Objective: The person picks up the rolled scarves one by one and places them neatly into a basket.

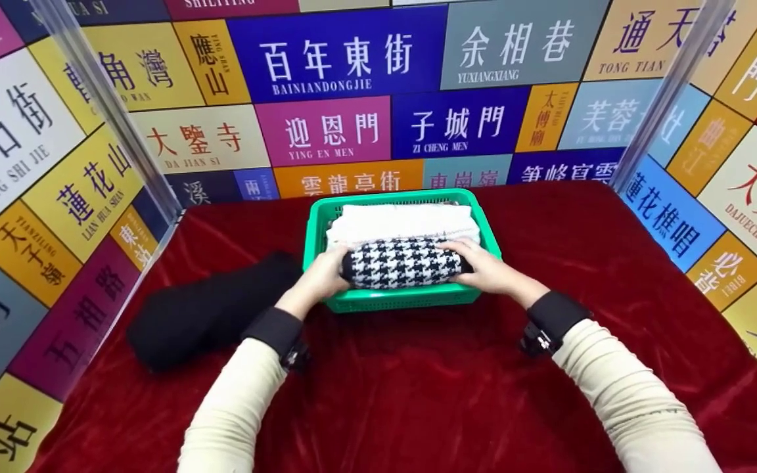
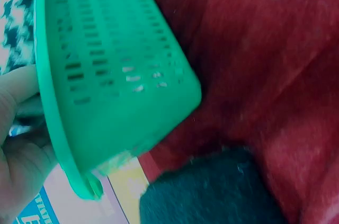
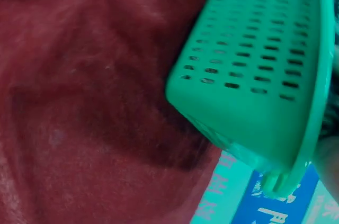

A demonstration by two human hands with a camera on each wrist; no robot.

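Observation:
A rolled black-and-white houndstooth cloth (image 1: 405, 264) lies across the front of a green plastic basket (image 1: 411, 299). My left hand (image 1: 324, 272) grips its left end, and my right hand (image 1: 487, 268) has hold of the right end. Behind the roll, folded white cloth (image 1: 405, 221) fills the back of the basket. In the left wrist view, the slotted basket wall (image 2: 116, 81) partly covers the left hand (image 2: 21, 155). Only a blurred edge of the right hand (image 3: 329, 166) shows past the rim in the right wrist view.
A folded black cloth (image 1: 214, 309) lies left of the basket on the dark red velvet cover (image 1: 418, 387). Walls of coloured panels with printed characters (image 1: 339, 56) stand behind and at both sides, with clear posts (image 1: 671, 85) at the corners.

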